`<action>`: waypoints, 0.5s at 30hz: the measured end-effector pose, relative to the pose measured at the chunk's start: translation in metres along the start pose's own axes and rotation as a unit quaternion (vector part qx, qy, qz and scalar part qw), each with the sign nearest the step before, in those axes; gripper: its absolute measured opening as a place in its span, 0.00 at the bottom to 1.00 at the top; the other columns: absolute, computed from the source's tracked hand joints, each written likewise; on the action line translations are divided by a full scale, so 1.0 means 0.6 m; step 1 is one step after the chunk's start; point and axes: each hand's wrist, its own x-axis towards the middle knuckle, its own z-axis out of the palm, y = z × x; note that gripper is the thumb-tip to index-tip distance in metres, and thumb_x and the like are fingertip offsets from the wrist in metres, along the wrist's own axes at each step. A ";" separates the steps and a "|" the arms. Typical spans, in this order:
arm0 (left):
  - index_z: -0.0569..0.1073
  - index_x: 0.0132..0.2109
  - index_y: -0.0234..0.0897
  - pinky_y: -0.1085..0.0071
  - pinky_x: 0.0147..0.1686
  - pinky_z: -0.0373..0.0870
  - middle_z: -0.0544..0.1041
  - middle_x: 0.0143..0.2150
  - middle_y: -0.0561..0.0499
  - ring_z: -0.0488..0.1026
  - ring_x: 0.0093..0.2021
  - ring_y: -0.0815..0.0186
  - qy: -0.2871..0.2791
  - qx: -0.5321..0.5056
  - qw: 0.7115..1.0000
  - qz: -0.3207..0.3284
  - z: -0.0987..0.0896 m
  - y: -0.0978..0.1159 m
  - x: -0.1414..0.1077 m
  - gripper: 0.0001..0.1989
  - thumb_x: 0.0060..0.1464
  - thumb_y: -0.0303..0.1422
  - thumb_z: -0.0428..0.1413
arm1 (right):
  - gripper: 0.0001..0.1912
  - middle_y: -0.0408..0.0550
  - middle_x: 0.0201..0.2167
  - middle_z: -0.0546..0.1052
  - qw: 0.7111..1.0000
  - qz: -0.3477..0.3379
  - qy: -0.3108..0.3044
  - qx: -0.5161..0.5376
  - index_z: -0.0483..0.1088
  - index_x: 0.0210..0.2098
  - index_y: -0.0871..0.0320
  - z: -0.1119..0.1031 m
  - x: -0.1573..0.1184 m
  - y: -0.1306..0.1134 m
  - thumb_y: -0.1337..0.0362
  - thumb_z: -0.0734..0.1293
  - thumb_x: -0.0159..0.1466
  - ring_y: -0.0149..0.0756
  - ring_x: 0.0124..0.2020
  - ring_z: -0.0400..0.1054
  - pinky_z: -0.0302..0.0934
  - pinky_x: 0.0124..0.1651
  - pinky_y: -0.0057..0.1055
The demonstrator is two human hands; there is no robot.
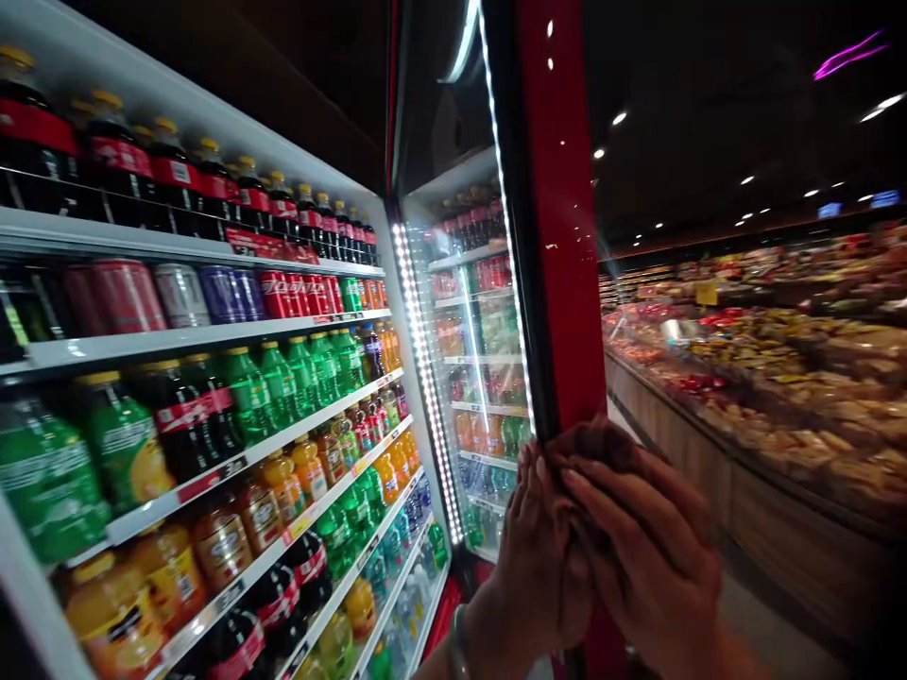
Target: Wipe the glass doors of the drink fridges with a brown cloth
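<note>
A glass cooler door [567,283] with a broad red frame stands swung out in front of me. My left hand [528,557], with a band at the wrist, is closed on the door's edge, its fingertips on the dark inner side. Just right of it, my right hand [644,548] presses a dark brown cloth [602,444] against the red frame. The cloth is bunched under my fingers, and part of it hangs between the two hands. Strips of white lights run along the glass and the cooler's side.
Left of the door, cooler shelves [283,326] hold rows of cola bottles [174,170], cans [128,295], green soda bottles [245,387] and orange juice bottles [117,609]. To the right, a long wood-panelled display counter [715,463] carries heaps of packaged food [772,378].
</note>
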 end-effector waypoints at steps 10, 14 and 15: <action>0.25 0.78 0.35 0.58 0.75 0.58 0.42 0.81 0.39 0.39 0.80 0.57 0.048 -0.027 0.986 0.156 0.014 0.017 0.074 0.38 0.74 0.37 0.40 | 0.32 0.54 0.63 0.73 0.993 -0.035 0.001 -0.112 0.58 0.74 0.52 -0.004 -0.010 0.030 0.63 0.61 0.71 0.51 0.69 0.59 0.52 0.74 0.50; 0.35 0.79 0.37 0.52 0.75 0.58 0.41 0.81 0.41 0.39 0.80 0.55 0.109 -0.042 0.978 0.175 0.044 0.015 0.111 0.33 0.74 0.36 0.36 | 0.30 0.50 0.63 0.73 0.987 -0.062 0.034 -0.141 0.62 0.72 0.48 -0.001 0.035 0.043 0.64 0.63 0.71 0.49 0.70 0.60 0.54 0.74 0.47; 0.37 0.79 0.38 0.50 0.75 0.58 0.43 0.81 0.41 0.40 0.80 0.54 0.116 -0.046 0.976 0.176 0.048 0.019 0.125 0.33 0.74 0.38 0.36 | 0.30 0.50 0.63 0.73 0.988 -0.059 0.039 -0.140 0.62 0.72 0.48 -0.002 0.049 0.047 0.64 0.63 0.72 0.49 0.70 0.60 0.55 0.73 0.47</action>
